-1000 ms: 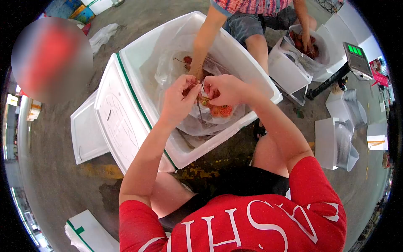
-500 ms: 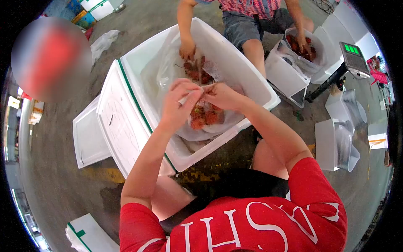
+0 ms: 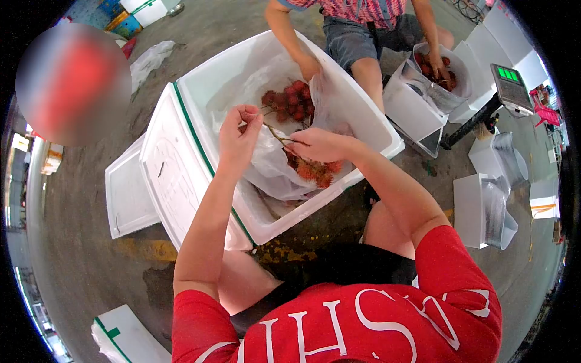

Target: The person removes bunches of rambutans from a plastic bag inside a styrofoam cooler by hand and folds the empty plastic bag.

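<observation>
My right hand [image 3: 322,145] grips the woody stem [image 3: 277,134] of a bunch of rambutans [image 3: 315,172], which hangs below it over the foam box [image 3: 266,233]. My left hand [image 3: 239,138] is raised beside the stem's free end, fingertips pinched together; what lies between them is too small to make out. Another bunch of red rambutans [image 3: 290,101] lies farther back in the box, on a crumpled clear plastic bag [image 3: 266,160] that lines it. A co-worker's hand [image 3: 310,68] holds the bag's far edge near that bunch.
The box's lid [image 3: 175,175] leans at its left side. A co-worker sits opposite, other hand in a lined tub of rambutans [image 3: 417,115]. A scale display [image 3: 511,85] stands at the right, with foam boxes [image 3: 472,209] lined in plastic nearby.
My hands have drawn apart, left hand up and leftward, baring the stem. The co-worker's hand has shifted right to the bag's edge, and the back bunch shows more fully.
</observation>
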A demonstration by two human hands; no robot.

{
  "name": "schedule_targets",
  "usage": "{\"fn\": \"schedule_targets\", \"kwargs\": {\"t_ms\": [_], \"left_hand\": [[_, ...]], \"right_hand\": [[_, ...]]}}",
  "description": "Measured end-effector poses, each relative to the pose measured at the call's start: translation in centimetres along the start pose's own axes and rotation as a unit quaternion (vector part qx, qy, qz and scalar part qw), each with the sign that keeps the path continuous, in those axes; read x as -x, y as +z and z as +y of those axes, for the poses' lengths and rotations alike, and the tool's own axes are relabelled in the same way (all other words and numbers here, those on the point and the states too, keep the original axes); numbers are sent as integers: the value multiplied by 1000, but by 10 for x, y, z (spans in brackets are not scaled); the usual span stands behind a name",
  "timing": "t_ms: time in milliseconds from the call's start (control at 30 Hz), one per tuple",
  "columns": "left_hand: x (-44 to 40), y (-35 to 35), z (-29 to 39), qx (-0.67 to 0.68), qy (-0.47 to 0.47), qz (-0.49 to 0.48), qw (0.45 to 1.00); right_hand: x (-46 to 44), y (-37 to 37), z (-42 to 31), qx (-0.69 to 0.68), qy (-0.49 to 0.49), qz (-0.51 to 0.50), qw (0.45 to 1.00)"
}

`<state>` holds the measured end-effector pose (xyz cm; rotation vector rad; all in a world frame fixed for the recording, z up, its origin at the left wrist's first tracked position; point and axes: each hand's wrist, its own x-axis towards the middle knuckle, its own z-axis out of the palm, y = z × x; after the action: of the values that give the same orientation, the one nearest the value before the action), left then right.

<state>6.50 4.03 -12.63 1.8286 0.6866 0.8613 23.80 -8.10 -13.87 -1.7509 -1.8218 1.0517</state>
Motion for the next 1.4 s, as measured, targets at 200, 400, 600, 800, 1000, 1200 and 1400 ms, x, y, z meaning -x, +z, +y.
{"fn": "schedule_targets", "kwargs": {"t_ms": [200,400,600,800,1000,1200,1400], "left_hand": [[6,-13,-3,-297,110,-170,933],[-10,-38,-15,-119,-117,-246,955],[-11,-41,-8,-61,-187,-140,971],[-11,-56,-65,-329,-75,3,941],[-1,-24,-58,-370,41,-102,923],[6,4,9,-108,57,-9,992],[22,30,21,144,-40,-79,986]], "right_hand": [[6,6,5,123,-48,163,978],[9,1,3,161,-45,146,975],[10,-3,13,209,-29,80,974],[25,-37,22,32,-105,51,993],[40,-64,-14,-392,-79,219,890],[30,-44,-26,-372,4,284,884],[4,-7,-18,-185,-5,330,926]]}}
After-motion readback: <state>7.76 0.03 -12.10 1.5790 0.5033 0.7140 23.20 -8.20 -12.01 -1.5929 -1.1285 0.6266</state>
